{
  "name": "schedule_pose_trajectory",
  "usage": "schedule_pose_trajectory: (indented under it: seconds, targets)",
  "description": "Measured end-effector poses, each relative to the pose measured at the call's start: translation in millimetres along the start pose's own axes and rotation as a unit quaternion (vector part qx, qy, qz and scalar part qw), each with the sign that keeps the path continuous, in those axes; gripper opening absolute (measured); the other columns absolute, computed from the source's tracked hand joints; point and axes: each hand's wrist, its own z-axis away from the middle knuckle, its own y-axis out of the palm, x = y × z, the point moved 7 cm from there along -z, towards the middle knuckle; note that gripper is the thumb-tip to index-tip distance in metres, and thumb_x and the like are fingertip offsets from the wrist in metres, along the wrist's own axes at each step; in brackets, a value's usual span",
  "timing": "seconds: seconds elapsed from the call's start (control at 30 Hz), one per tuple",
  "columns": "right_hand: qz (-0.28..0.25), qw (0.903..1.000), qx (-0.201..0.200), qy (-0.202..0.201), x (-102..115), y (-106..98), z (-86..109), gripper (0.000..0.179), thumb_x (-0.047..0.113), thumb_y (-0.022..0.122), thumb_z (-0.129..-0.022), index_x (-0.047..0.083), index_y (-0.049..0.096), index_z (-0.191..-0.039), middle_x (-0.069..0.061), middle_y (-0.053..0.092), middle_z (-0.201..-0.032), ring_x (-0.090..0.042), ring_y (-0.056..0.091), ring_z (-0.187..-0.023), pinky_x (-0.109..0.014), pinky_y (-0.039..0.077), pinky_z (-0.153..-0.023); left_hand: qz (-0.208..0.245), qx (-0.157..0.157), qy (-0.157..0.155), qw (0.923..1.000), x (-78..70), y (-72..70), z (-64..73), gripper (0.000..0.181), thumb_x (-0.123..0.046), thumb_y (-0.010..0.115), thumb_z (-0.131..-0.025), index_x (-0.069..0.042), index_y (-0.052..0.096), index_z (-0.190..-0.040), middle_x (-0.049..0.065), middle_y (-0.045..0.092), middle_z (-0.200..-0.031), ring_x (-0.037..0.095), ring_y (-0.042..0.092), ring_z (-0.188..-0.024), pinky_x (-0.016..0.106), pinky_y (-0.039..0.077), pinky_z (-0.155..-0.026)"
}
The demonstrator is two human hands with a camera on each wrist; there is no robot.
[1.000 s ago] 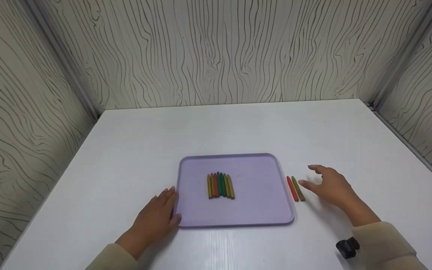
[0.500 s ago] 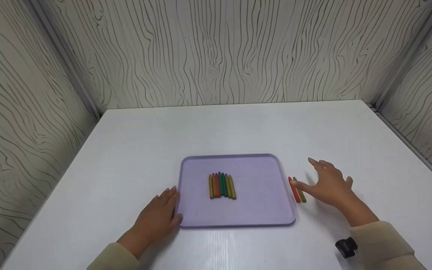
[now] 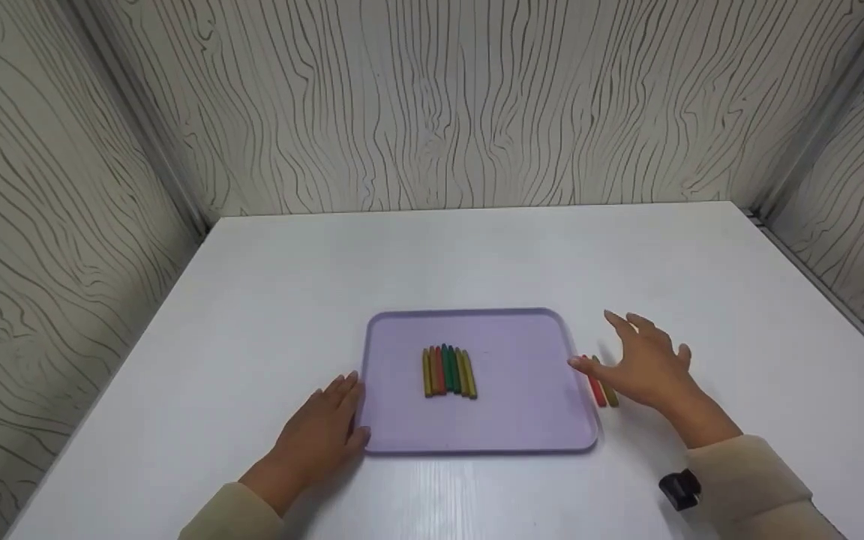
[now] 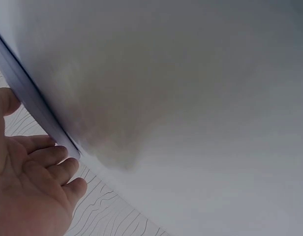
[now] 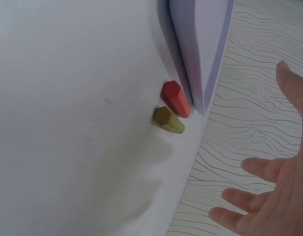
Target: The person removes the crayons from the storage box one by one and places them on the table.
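A purple tray (image 3: 529, 405) lies on the white table with a row of several crayons (image 3: 449, 371) side by side in it, yellow-green, red and dark green. My left hand (image 3: 319, 431) rests against the tray's left edge, fingers fairly straight. Beyond the tray's right edge lie a red crayon (image 5: 176, 99) and an olive crayon (image 5: 168, 120), close together on the table. Above them my right hand (image 3: 646, 367) hovers with fingers spread and holds nothing. Its thumb covers part of both crayons in the head view and overlaps the tray's right rim.
The white table (image 3: 289, 285) reaches back to a wall (image 3: 432, 105) with a wood-grain pattern. Similar panels stand at the left and right. A small black device (image 3: 679, 490) sits at the right sleeve.
My right hand has moved left over the two loose crayons, its fingers spreading wider. My left hand stays at the tray's edge. The whole head view has shifted slightly.
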Motion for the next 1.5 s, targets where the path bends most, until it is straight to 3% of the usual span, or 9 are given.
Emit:
schedule_pose_trajectory:
  seconds: [0.57, 1.03, 1.3, 1.5]
  targets:
    - [0.003, 0.9995, 0.008, -0.03, 39.1, 21.4, -7.7, 0.105, 0.075, 0.057, -0.075, 0.003, 0.032, -0.147, -0.031, 0.027, -0.146, -0.052, 0.024, -0.131, -0.072, 0.017, -0.095, -0.012, 0.001, 0.004, 0.9999, -2.0, 1.0, -1.0, 0.062, -0.029, 0.057, -0.093, 0.008, 0.039, -0.14, 0.019, 0.036, -0.147, 0.036, 0.03, -0.136, 0.052, 0.026, -0.11]
    - [0.014, 0.9974, 0.004, -0.071, 76.5, 47.9, -12.8, 0.09, 0.066, 0.061, -0.079, 0.004, 0.043, -0.142, -0.026, 0.038, -0.142, -0.048, 0.035, -0.127, -0.074, 0.02, -0.097, 0.005, 0.006, -0.002, 1.0, -3.6, -3.7, 0.5, 0.063, -0.03, 0.056, -0.094, 0.007, 0.037, -0.141, 0.019, 0.034, -0.148, 0.036, 0.028, -0.137, 0.052, 0.024, -0.111]
    - [0.011, 0.9967, 0.013, -0.079, 98.1, 64.3, -18.3, 0.08, 0.059, 0.064, -0.082, 0.007, 0.047, -0.14, -0.02, 0.044, -0.139, -0.04, 0.039, -0.127, -0.067, 0.026, -0.1, 0.003, 0.0, 0.003, 1.0, -3.0, -4.1, 2.5, 0.062, -0.029, 0.057, -0.094, 0.007, 0.039, -0.141, 0.019, 0.036, -0.148, 0.035, 0.03, -0.137, 0.052, 0.026, -0.11]
    - [0.014, 0.9964, 0.014, -0.083, 109.2, 75.4, -18.9, 0.074, 0.055, 0.067, -0.082, 0.008, 0.051, -0.137, -0.018, 0.048, -0.135, -0.039, 0.044, -0.122, -0.061, 0.033, -0.095, 0.0, -0.002, 0.002, 1.0, -3.0, -3.9, 1.6, 0.063, -0.029, 0.058, -0.094, 0.007, 0.039, -0.141, 0.019, 0.036, -0.147, 0.035, 0.03, -0.136, 0.052, 0.026, -0.11]
